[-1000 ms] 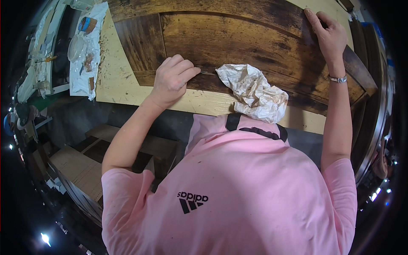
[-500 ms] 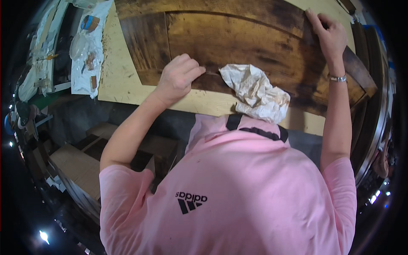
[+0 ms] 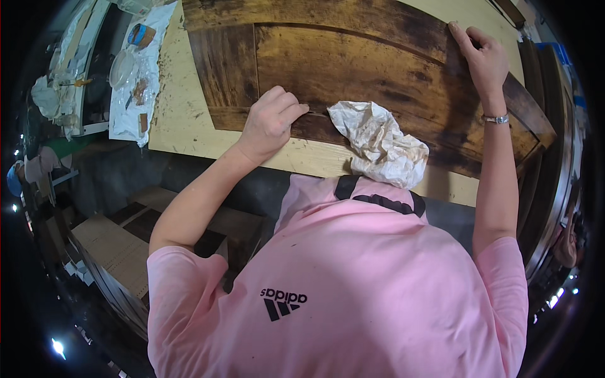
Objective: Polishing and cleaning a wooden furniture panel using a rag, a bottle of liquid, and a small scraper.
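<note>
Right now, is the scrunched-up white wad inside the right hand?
No, the white wad lies over the near edge of the brown panel, apart from the right hand at the far edge.

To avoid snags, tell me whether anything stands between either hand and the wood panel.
Nothing visible blocks the left hand or right hand from the wood panel; the crumpled white sheet overlaps its near edge, right of the left hand.

A black printed word (image 3: 285, 294) and striped logo (image 3: 271, 309) stand upside down on the pink shirt (image 3: 378, 283).
</note>
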`<action>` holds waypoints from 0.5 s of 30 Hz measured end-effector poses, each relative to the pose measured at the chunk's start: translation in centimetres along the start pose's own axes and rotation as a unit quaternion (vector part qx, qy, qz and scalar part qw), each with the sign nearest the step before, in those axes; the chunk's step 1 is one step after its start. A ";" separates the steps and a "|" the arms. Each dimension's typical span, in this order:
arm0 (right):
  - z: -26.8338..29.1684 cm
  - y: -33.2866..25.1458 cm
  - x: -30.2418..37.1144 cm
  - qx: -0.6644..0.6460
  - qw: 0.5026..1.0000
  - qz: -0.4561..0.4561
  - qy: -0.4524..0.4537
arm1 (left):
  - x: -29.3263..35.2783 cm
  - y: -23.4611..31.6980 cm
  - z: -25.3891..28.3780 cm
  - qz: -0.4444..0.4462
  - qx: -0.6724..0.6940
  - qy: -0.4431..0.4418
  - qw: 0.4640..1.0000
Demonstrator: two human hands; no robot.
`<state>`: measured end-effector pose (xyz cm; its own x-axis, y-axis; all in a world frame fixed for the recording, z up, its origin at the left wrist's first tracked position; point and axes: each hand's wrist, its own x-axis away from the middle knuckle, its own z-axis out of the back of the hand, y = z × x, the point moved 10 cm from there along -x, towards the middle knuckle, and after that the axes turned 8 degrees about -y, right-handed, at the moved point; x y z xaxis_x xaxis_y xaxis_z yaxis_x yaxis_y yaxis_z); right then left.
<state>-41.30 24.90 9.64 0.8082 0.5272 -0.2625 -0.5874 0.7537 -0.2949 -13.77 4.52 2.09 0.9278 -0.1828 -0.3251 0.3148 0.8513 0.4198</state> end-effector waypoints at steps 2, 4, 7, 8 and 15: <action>-0.1 0.2 0.0 0.002 1.000 -0.003 -0.002 | 0.1 0.0 -0.1 0.003 -0.002 0.006 1.000; 0.0 0.1 -0.1 0.001 1.000 -0.004 -0.002 | 0.1 0.0 0.1 0.007 -0.008 0.012 1.000; -0.1 0.1 0.0 0.014 1.000 -0.003 -0.013 | -0.2 -0.2 0.0 0.040 0.040 0.025 0.998; 0.1 0.0 0.0 0.016 1.000 0.003 -0.006 | -0.5 0.5 -0.3 0.028 0.056 0.022 0.998; 0.0 -0.4 0.1 0.025 0.999 0.012 -0.020 | -0.2 0.0 1.4 0.014 -0.011 0.012 1.000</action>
<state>-40.94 24.63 9.73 0.7954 0.5602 -0.2314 -0.6049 0.7583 -0.2430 -13.70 3.92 3.32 0.9309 -0.1475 -0.3342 0.2846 0.8664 0.4102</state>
